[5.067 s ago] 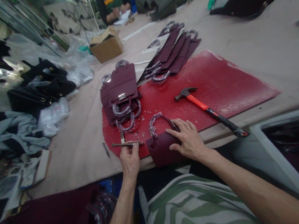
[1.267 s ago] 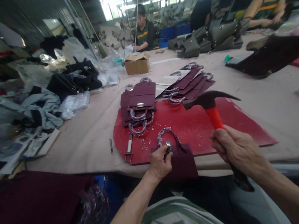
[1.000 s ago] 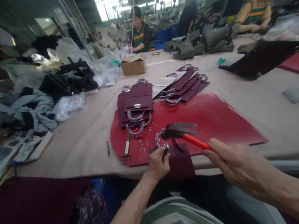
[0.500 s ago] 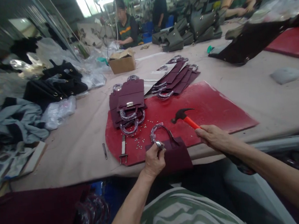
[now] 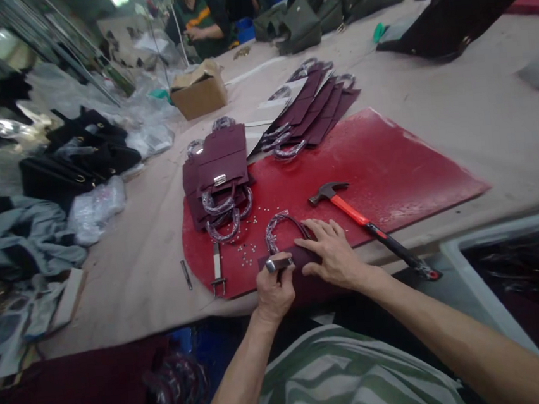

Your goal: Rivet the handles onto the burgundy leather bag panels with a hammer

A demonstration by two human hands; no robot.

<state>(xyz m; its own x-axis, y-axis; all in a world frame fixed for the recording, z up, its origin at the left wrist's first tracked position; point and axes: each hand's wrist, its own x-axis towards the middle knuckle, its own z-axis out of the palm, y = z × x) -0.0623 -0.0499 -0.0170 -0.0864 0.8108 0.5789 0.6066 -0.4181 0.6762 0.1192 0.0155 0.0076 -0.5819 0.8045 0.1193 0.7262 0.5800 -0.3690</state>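
Head view: left hand (image 5: 272,290) sits at the near edge of the counter (image 5: 504,122), grip closed on a short silver metal punch tool (image 5: 278,264), pinched betw. thumb and fingers, lying roughly level. The tool rests on the top edge of a small maroon leather bag piece (image 5: 298,255) w/ a plastic-wrapped curved handle (image 5: 278,223). Right hand (image 5: 329,253) lies flat on that same piece, just right of the left grip, fingers spread, grip open, pressing down and clasping nothing.

Bag piece sits on the near edge of a red flat cutting mat (image 5: 389,159), hanging partly over the counter edge (lower part hidden by the hands).

Just right of the right hand, apart from it: black-headed claw hammer with orange-and-black handle (image 5: 367,224), lying on the mat, head away from the person. Left of the left grip: small loose silver rivets (image 5: 246,255) scattered on the mat, then a thin metal forked tool (image 5: 217,272). Beyond the grips: a stack of maroon bag pieces w/ a silver clasp (image 5: 216,169), a second fanned pile of maroon pieces (image 5: 317,102) farther off, and a brown cardboard box (image 5: 199,91).
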